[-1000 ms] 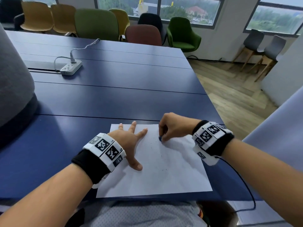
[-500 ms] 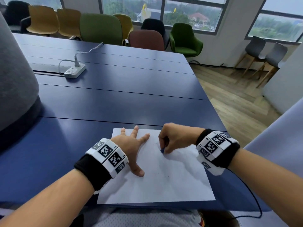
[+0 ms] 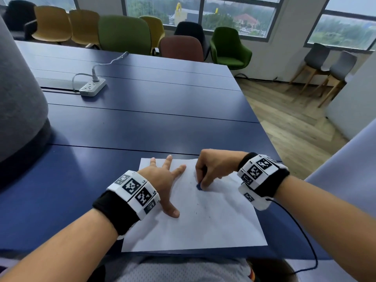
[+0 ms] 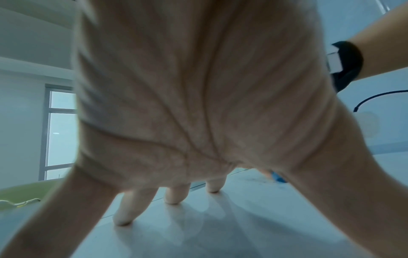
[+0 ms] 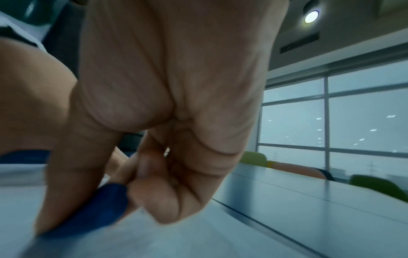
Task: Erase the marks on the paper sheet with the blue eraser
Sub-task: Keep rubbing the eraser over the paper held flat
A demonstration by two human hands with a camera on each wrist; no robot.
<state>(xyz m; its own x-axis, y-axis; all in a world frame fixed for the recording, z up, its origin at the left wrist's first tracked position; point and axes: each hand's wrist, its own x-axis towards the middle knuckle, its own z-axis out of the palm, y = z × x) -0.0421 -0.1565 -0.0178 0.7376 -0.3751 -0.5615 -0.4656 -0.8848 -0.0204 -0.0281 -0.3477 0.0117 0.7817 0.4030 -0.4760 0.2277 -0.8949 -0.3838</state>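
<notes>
A white paper sheet (image 3: pixel 203 226) lies at the near edge of the dark blue table (image 3: pixel 142 123). Faint pencil marks (image 3: pixel 198 208) dot its middle. My left hand (image 3: pixel 164 180) lies flat with fingers spread on the sheet's upper left part; its fingertips (image 4: pixel 123 221) press the paper. My right hand (image 3: pixel 211 169) pinches the blue eraser (image 3: pixel 199 186) and holds its tip down on the sheet's upper middle. In the right wrist view the blue eraser (image 5: pixel 95 211) sits between thumb and curled fingers. The left wrist view shows the blue eraser (image 4: pixel 278 177) past the thumb.
A white power strip (image 3: pixel 92 87) with its cable lies far left on the table. A grey padded shape (image 3: pixel 18 98) stands at the left edge. Several coloured chairs (image 3: pixel 126 35) line the far side. A black cable (image 3: pixel 301 231) hangs from my right wristband.
My right hand has drawn the eraser a little towards me and back across the sheet. The left hand stays pressed flat on the paper. The head view has tilted slightly.
</notes>
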